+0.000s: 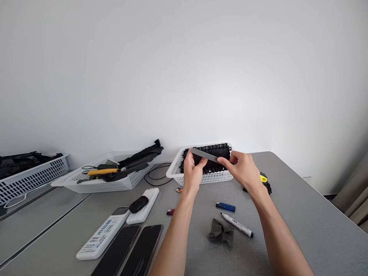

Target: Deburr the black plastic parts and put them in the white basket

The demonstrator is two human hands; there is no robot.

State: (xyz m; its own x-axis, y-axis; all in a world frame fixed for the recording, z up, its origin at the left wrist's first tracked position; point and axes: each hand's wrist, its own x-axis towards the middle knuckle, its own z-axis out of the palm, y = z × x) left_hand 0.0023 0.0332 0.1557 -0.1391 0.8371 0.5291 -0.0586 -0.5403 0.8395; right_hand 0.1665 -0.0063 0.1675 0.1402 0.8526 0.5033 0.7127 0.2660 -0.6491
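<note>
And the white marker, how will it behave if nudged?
The white marker looks apt to roll, given its round barrel. Being slim, it's probably light. It might catch on the crumpled grey scrap lying close beside it.

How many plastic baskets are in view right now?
3. The left basket is cut off by the picture's edge; the middle basket stands left of centre; the right basket is partly hidden by the left hand and right hand.

At centre we see a smooth grey strip (204, 155) with a dull sheen; behind it, a white plastic basket (218, 177); lower left, glossy, glass-like phones (142, 249); lower centre, a rough, matt, cloth-like scrap (220, 232) on a satiny tabletop (299, 214).
</note>
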